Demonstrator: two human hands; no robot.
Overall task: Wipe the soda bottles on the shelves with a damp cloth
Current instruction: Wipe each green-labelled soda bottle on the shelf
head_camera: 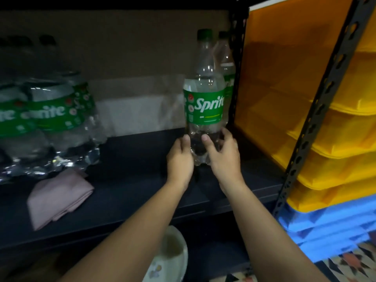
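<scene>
Both my hands on the Sprite bottle (204, 102).
My left hand (180, 157) and right hand (221, 155) grip its base; pink cloth (59, 197) at eight o'clock.

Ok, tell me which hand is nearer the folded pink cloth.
Left. The left hand grips the Sprite bottle on the side facing the cloth; the right hand holds its far side.
</scene>
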